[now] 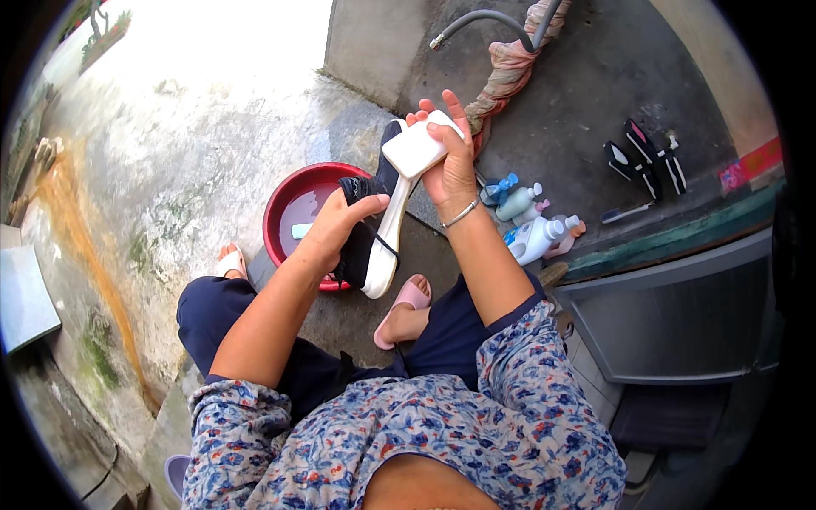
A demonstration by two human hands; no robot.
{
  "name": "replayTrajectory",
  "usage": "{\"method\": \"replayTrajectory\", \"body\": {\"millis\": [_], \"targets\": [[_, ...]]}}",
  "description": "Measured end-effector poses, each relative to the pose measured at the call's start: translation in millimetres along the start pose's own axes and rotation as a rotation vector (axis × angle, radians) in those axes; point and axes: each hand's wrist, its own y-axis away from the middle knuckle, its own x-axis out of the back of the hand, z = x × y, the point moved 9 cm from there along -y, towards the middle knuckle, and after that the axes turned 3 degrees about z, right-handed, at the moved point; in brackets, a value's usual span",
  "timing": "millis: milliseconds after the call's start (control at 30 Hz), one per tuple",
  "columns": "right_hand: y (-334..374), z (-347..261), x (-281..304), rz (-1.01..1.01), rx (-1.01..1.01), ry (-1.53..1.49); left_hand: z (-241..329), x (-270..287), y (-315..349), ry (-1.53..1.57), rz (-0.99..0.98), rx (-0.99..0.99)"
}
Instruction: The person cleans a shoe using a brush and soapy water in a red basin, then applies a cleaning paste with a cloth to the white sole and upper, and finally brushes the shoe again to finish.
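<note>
While the left hand point(338, 223) is gripping a black shoe with a thick white sole point(380, 265) by its dark upper, the right hand point(452, 166) is holding a smooth white rounded-rectangular block point(421, 146) between thumb and fingers. The shoe is pointing lengthwise between the hands, its sole facing the right one, and a thin black lace point(384, 244) is hanging across that sole. The block is overlapping the shoe's farther part; whether they are touching, one cannot tell. Just beyond and left of the left hand, a round red basin point(272, 229) is holding cloudy water and a pale blue block point(300, 230). Right of the right hand, assorted pastel plastic bottles point(517, 202) are clustering, and black-handled brushes point(643, 153) are lying farther right.
</note>
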Motion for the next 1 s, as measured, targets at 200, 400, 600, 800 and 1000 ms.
{"method": "replayTrajectory", "body": {"millis": [200, 400, 600, 800, 1000], "targets": [[34, 39, 13, 0.064, -0.076, 0.029, -6, 18, -12, 0.098, 0.177, -0.009], [52, 76, 53, 0.314, -0.106, 0.017, -1, 20, -11, 0.074, 0.272, -0.255], [50, 97, 77, 0.380, -0.392, -0.262, 9, 18, -8, 0.066, 0.231, -0.207], [44, 60, 62, 0.314, -0.319, -0.247, 2, 18, -10, 0.046, 0.172, -0.134], [0, -17, -20, 0.031, 0.170, 0.239, -7, 4, -9, -0.002, 0.052, -0.036]]}}
